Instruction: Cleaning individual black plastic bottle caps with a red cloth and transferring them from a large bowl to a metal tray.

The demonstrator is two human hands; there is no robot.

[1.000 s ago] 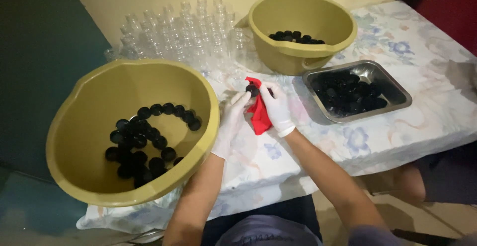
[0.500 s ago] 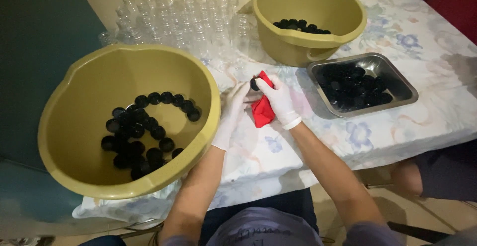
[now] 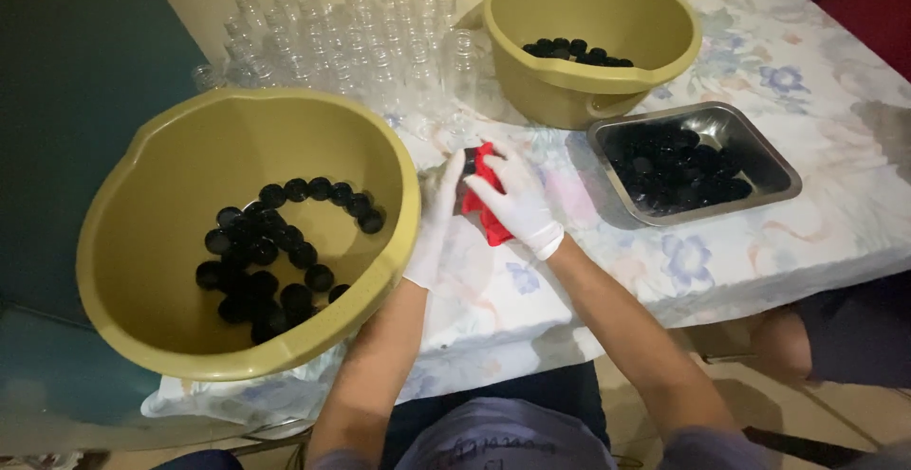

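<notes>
Both hands wore thin white gloves. The right hand (image 3: 517, 200) was closed around a crumpled red cloth (image 3: 486, 206) and pressed it on a small black round cap (image 3: 469, 162), which the left hand (image 3: 438, 206) pinched, above the flowery tablecloth (image 3: 759, 242), just beside the big yellow-green plastic bowl (image 3: 142, 337) of black caps.

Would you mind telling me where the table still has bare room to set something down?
Bare cloth shows in front of the steel tray, toward the near edge, and right of the far basin. A smaller patch lies below the gloved hands. The back left is crowded with clear bottles; the near basin fills the left end.
</notes>
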